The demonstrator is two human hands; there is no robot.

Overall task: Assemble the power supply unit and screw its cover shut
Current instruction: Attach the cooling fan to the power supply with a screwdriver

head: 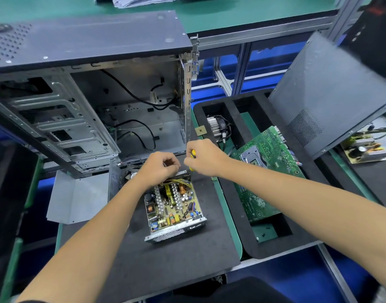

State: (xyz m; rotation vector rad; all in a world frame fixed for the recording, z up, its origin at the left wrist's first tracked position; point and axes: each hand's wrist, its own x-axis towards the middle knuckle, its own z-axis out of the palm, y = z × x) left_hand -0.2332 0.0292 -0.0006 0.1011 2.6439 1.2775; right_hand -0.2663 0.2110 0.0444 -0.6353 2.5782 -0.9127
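- Power supply unit point(174, 212): one, cover off, circuit board exposed, lying on the dark mat point(166, 259) at lower centre of the frame. Long axis runs from its vented end wall at lower centre up toward the hands, tilted slightly leftward at the top.
- Left hand point(158, 168): at the unit's far end, fingers curled over the yellow wire bundle point(176, 182); whether it actually pinches the wires cannot be told from this angle.
- Right hand point(204, 157): clasps one yellow-handled screwdriver point(193, 154), shaft pointing down at the unit's far right corner.
- Grey metal cover point(78, 196): one, lying left of the unit, apart from it.
- Computer case point(89, 95): one, open, upper left of the frame.
- Motherboard point(266, 171): one, green, leaning in the black foam tray point(275, 243) at right, with one cooler fan point(218, 125) just above it.
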